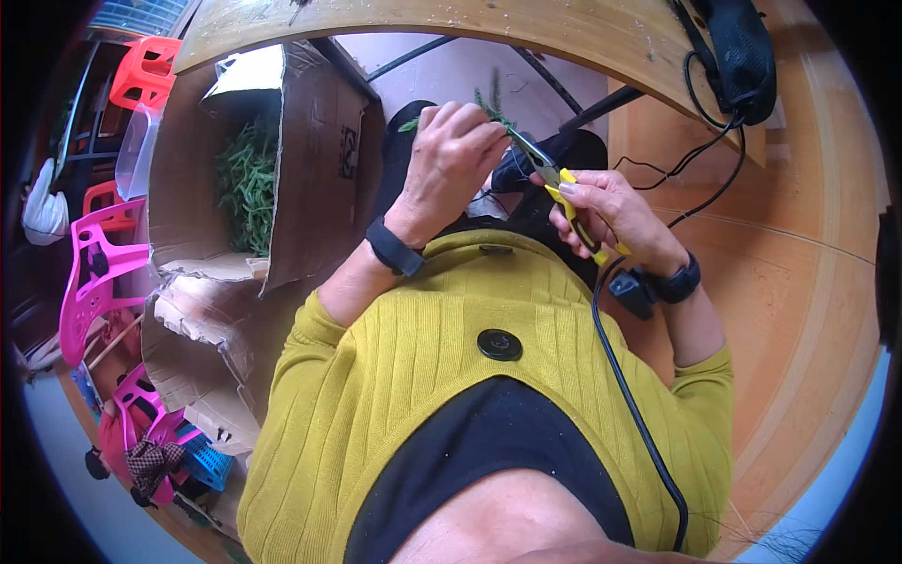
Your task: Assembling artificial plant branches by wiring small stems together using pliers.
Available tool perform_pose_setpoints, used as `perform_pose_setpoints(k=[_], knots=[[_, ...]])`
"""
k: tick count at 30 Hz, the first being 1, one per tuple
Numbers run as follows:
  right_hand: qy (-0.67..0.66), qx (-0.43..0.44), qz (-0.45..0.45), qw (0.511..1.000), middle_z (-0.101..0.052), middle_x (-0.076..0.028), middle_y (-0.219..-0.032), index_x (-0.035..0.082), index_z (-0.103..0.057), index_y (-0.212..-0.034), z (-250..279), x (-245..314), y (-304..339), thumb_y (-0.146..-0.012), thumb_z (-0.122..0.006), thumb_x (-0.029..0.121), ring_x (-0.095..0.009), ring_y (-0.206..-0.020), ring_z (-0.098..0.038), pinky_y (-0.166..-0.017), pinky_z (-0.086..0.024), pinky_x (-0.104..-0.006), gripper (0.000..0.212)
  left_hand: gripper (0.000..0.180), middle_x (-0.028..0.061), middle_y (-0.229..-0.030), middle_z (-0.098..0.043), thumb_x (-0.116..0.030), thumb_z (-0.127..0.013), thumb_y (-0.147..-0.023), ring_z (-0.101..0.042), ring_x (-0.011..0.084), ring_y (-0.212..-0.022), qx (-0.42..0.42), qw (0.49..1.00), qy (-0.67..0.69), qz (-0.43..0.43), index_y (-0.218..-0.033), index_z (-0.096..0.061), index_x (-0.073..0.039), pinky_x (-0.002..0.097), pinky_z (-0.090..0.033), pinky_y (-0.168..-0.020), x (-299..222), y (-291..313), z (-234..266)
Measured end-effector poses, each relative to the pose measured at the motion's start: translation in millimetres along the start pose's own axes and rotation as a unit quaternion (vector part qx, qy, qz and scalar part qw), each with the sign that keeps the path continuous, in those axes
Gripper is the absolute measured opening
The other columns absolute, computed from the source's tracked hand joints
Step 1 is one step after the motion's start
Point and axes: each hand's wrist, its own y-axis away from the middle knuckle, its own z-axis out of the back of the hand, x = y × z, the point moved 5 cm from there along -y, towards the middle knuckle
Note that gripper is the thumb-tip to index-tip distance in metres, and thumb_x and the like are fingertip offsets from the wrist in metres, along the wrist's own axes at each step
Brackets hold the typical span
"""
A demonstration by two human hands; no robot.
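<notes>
My left hand (453, 155) is closed around a green artificial pine sprig (492, 98), whose needled tips stick out above and to the left of the fingers. In my right hand (611, 211) is a pair of long-nose pliers (575, 202) with yellow and black handles. Their metal jaws point up and left and reach the sprig beside my left fingertips. Whether the jaws grip the stem is too small to tell. Both hands are over my lap, below the table edge.
A wooden table (423, 21) spans the far side. To the left stands an open cardboard box (319, 179) with several green sprigs (249, 183) inside. Pink chairs (94, 273) and a red stool (146, 70) lie further left. A black cable (615, 362) runs down my right side.
</notes>
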Motion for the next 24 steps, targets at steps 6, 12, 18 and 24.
perform_pose_setpoints(k=[6,12,18,24], knots=[[0.296,-0.219,0.33,0.869,-0.056,-0.012,-0.081,-0.001,-0.054,-0.127,-15.0,11.0,12.8,-0.087,-0.061,0.011,-0.019,-0.077,-0.057,-0.072,-0.048,-0.0301,0.042,0.013,0.0085,-0.079,-0.065,0.0,-0.072,-0.075,-0.062,0.0145,-0.068,-0.045,0.991,0.098,0.08,-0.088,-0.071,-0.001,0.0243,-0.046,-0.06,7.1,4.7,1.5],[0.432,-0.294,0.326,0.788,-0.052,-0.013,-0.082,0.004,-0.057,-0.126,-24.7,27.0,35.3,-0.081,-0.064,0.005,-0.024,-0.074,-0.055,-0.07,-0.046,-0.0332,0.046,0.013,0.0063,-0.078,-0.065,0.0,-0.069,-0.081,-0.061,0.0097,-0.069,-0.009,0.949,0.287,0.133,-0.094,-0.072,0.001,0.0206,-0.045,-0.059,10.9,10.0,3.0],[0.434,-0.244,0.364,0.787,-0.051,-0.012,-0.086,0.009,-0.06,-0.125,-11.5,39.6,45.9,-0.076,-0.064,0.0,-0.025,-0.074,-0.052,-0.069,-0.045,-0.0341,0.05,0.015,0.0058,-0.076,-0.063,0.0,-0.069,-0.082,-0.058,0.0092,-0.069,0.016,0.947,0.298,0.118,-0.097,-0.072,0.002,0.0205,-0.045,-0.06,3.6,8.4,12.6],[0.401,-0.181,0.367,0.82,-0.05,-0.009,-0.085,0.009,-0.06,-0.125,1.0,39.6,40.4,-0.074,-0.062,-0.002,-0.021,-0.075,-0.051,-0.068,-0.044,-0.0318,0.052,0.014,0.0042,-0.075,-0.062,-0.004,-0.069,-0.084,-0.056,0.0083,-0.068,0.045,0.887,0.432,0.154,-0.096,-0.072,0.002,0.0208,-0.043,-0.058,6.2,8.5,9.1]])
